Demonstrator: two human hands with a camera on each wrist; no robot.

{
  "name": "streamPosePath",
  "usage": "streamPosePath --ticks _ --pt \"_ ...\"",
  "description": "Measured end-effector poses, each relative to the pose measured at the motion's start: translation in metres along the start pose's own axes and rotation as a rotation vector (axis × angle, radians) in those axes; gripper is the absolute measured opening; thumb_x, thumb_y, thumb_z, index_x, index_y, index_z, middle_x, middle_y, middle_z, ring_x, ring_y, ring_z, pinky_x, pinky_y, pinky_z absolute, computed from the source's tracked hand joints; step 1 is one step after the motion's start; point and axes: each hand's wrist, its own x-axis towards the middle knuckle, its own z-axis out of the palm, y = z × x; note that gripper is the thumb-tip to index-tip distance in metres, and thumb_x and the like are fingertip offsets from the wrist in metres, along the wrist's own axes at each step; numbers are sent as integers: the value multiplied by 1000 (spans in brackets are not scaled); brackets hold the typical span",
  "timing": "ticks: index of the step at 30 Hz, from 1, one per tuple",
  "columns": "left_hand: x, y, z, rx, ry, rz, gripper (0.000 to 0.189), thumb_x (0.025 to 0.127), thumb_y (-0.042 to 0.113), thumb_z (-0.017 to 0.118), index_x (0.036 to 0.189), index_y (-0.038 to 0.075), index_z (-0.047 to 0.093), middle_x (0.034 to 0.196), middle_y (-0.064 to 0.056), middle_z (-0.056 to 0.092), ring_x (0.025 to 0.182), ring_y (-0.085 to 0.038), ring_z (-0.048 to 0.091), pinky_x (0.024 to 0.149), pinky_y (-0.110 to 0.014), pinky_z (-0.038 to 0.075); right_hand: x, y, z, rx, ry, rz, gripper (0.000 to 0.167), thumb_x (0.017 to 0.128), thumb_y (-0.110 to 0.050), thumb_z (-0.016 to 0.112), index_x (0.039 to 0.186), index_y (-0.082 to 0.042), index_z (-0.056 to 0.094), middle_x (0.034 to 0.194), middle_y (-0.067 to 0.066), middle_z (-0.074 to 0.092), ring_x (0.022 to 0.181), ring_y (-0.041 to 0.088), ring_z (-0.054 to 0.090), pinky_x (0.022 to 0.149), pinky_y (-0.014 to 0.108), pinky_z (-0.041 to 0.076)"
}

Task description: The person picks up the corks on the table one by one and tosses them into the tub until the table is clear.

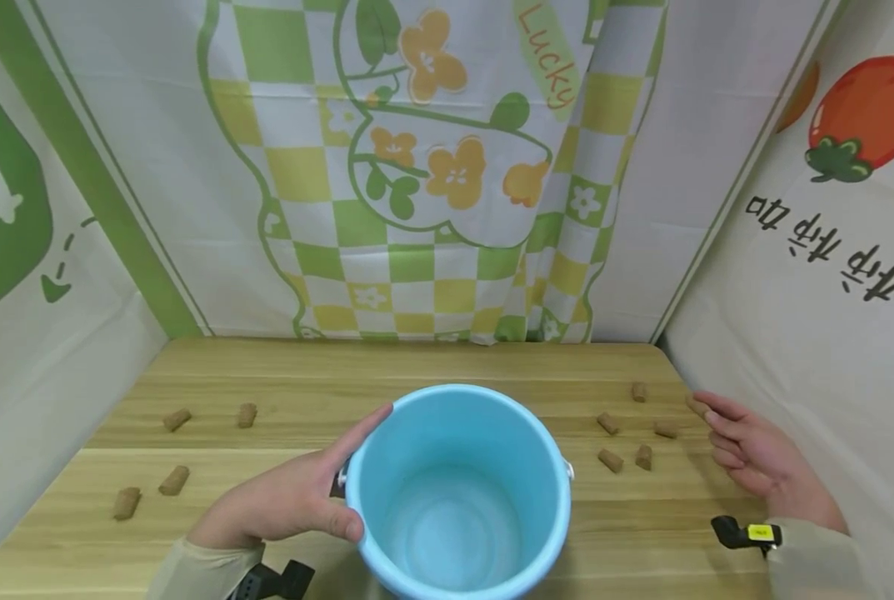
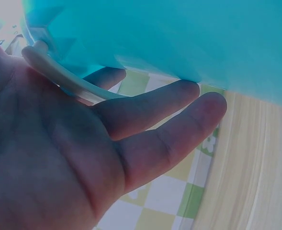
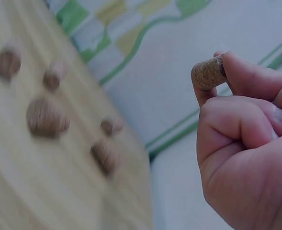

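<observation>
"Blue bucket we have before us; and what is around it?"

"At the far side we see patterned cloth with green and yellow checks. Before this cloth spreads our wooden table. On it the bucket stands, at the near side and about in the middle, and we look down into its round inside. Its white handle shows at the left side."

"How is our left hand at this moment?"

"It is spread wide against the left side of the bucket. The thumb touches the rim at the near left, and one finger reaches along the far left of it. From the left wrist we see other fingers stretched out, close to the outer wall."

"And our right hand?"

"This one makes a narrow pinch: thumb and finger hold one cork, by the right edge of the table, well apart from the bucket."

"Where do we find the other corks?"

"Five loose corks lie on the table at the right, between the bucket and our right hand. Four more corks lie scattered at the left."
</observation>
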Motion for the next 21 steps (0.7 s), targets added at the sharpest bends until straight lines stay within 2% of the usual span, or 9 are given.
streamPosePath --ticks 6,13,16,21 --pt "-1 1 -1 -26 -5 -47 116 81 35 85 160 39 0 155 -12 33 126 -35 50 97 -38 45 12 -10 32 -29 -45 -24 46 109 3 24 137 -8 59 135 -3 58 53 14 8 47 20 23" --pt "0 -2 -1 -31 -1 -25 114 83 37 84 160 36 1 154 -16 32 126 -37 48 96 -39 45 20 -19 68 -115 -46 -62 42 108 4 28 137 -3 57 135 -1 55 52 14 7 46 23 17" --pt "0 -1 -1 -60 -11 -28 114 82 37 84 161 35 1 154 -16 32 126 -38 49 96 -39 46 23 -22 84 -147 -38 -67 40 108 3 31 137 -2 57 128 2 55 51 15 7 46 23 16" --pt "0 3 0 -85 -25 -29 114 82 38 84 160 37 1 154 -15 32 127 -37 48 96 -40 46 27 -24 110 -182 -55 -83 39 107 4 33 135 -3 60 107 2 55 50 15 7 46 24 15"
